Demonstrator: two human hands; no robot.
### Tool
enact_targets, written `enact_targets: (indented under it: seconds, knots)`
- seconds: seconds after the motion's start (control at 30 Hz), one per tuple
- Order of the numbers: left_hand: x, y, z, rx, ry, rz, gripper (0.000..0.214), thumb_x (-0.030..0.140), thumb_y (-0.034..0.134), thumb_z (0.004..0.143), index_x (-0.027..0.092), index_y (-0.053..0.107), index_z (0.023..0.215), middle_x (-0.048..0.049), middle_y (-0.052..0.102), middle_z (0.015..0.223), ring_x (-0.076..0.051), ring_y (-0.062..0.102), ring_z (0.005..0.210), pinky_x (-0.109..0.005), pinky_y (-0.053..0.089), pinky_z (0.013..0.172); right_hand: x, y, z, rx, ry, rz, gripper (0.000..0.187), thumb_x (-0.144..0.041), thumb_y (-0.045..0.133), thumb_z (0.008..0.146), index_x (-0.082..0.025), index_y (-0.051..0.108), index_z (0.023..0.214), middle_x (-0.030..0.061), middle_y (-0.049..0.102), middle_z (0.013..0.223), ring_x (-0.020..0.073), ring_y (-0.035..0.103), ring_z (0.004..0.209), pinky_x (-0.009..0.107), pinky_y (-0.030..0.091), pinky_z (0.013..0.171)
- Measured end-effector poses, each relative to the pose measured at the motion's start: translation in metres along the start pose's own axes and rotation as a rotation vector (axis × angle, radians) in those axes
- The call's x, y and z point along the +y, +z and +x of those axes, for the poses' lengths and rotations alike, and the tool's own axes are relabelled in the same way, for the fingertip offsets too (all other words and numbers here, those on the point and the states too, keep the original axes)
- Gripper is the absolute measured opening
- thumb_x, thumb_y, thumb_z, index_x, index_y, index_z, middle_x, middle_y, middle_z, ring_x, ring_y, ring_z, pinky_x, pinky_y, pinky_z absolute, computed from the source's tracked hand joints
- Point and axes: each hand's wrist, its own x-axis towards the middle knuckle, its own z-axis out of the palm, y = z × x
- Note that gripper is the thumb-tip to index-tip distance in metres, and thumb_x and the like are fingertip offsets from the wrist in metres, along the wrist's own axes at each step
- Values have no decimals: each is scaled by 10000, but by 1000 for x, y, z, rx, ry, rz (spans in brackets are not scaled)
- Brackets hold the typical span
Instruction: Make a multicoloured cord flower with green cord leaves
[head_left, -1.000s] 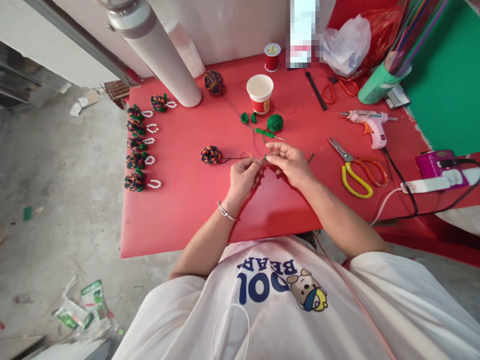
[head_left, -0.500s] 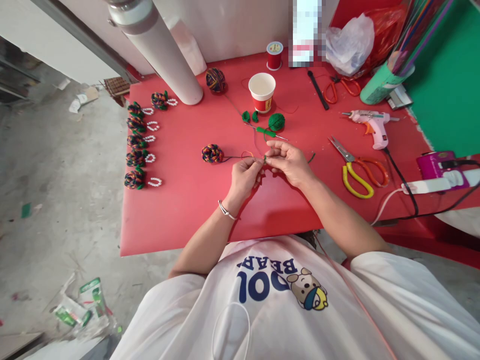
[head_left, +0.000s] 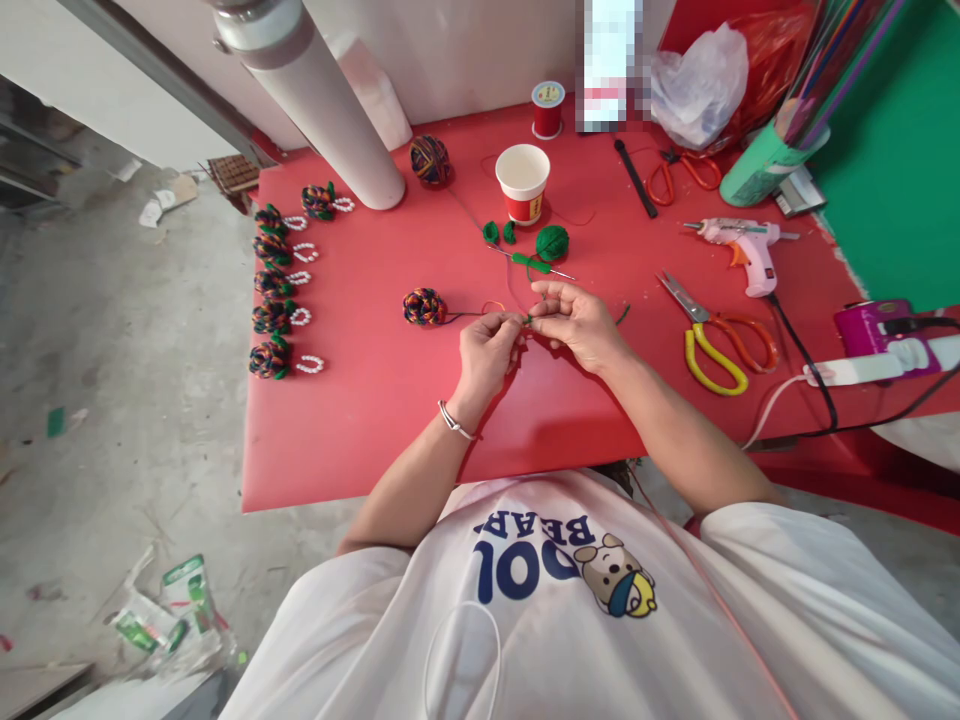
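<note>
My left hand (head_left: 489,350) and my right hand (head_left: 574,322) meet over the middle of the red table, thumbs and fingers pinched close together. Between their fingertips shows a small bit of green yarn (head_left: 528,321), mostly hidden by the fingers. A strand runs from my left hand to a round multicoloured crocheted flower (head_left: 424,307). Just beyond my right hand lies a crochet hook with a green handle (head_left: 531,263). Behind it sit a green yarn ball (head_left: 553,243) and two small green crocheted pieces (head_left: 491,232).
Several crocheted flowers with bead loops (head_left: 270,317) line the left edge. A paper cup (head_left: 523,183), a multicoloured yarn ball (head_left: 430,160) and a red thread spool (head_left: 547,110) stand behind. Scissors (head_left: 709,345), a glue gun (head_left: 742,245) and a power strip (head_left: 855,368) lie right.
Both hands stay in nearly the same place, with only slight finger movement around the green yarn. The view has shifted a little; the things on the table have not moved.
</note>
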Motion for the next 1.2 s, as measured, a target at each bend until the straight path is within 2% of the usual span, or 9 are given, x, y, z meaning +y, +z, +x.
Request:
enact_targets:
  seconds: [0.13,0.37,0.63,0.83,0.93,1.03,1.1,1.13,1.2]
  knots:
    - [1,0,0,-3,-12,-5,207,333,784,816,175,666,754,57,562,542,-43,387,363,-193,247,343,0,-1,0,4,10,-6,632,-251,860,614,-221,713,1228,-2,717,913,126,630,718,201,460,477]
    - [-1,-5,0,-87,6,29,279,406,857,760,164,719,771,35,584,537,-55,413,381,-203,271,354,2,-2,1,7,5,-4,607,-261,863,628,-222,711,1214,5,726,928,131,638,733,208,488,491]
    - [-2,0,2,11,-1,5,177,304,780,774,171,669,736,60,542,498,-43,368,364,-195,247,365,0,-1,1,-22,35,-3,593,-206,865,618,-220,725,1194,-11,718,873,116,622,685,193,461,465]
    - [-1,0,2,33,-8,-33,171,292,748,814,183,630,755,85,473,473,-41,325,360,-191,223,371,2,-3,1,-53,28,-46,584,-183,844,638,-212,726,1209,2,718,906,126,629,681,220,487,480]
    - [0,-1,1,-19,-22,-41,217,306,754,835,189,599,738,87,458,483,-40,321,364,-195,224,377,2,-6,1,-70,-27,-117,540,-176,800,683,-214,734,1218,31,747,1022,116,635,701,210,494,495]
    - [-5,-3,3,-58,5,-15,265,340,788,839,188,599,733,78,478,515,-44,360,403,-194,277,410,-1,-8,2,-73,-105,-168,487,-199,731,768,-220,728,1255,69,758,1244,91,635,702,178,462,469]
    - [-10,-5,5,-70,54,31,278,379,810,844,187,629,759,65,513,546,-57,408,443,-200,317,442,-2,-9,2,-127,-84,-179,484,-242,687,841,-232,701,1325,86,745,1332,92,657,683,174,448,430]
    - [-13,-7,6,-74,96,64,281,397,816,849,187,644,774,55,545,574,-66,447,474,-204,351,471,-2,-9,1,-169,-51,-192,477,-272,673,878,-232,689,1353,94,758,1307,105,676,679,178,451,414]
    - [-17,-11,8,-82,201,144,265,404,797,879,191,665,794,27,619,646,-91,539,556,-218,430,553,-2,-9,0,-241,15,-238,430,-347,659,938,-212,699,1344,100,798,1121,144,710,684,194,472,403]
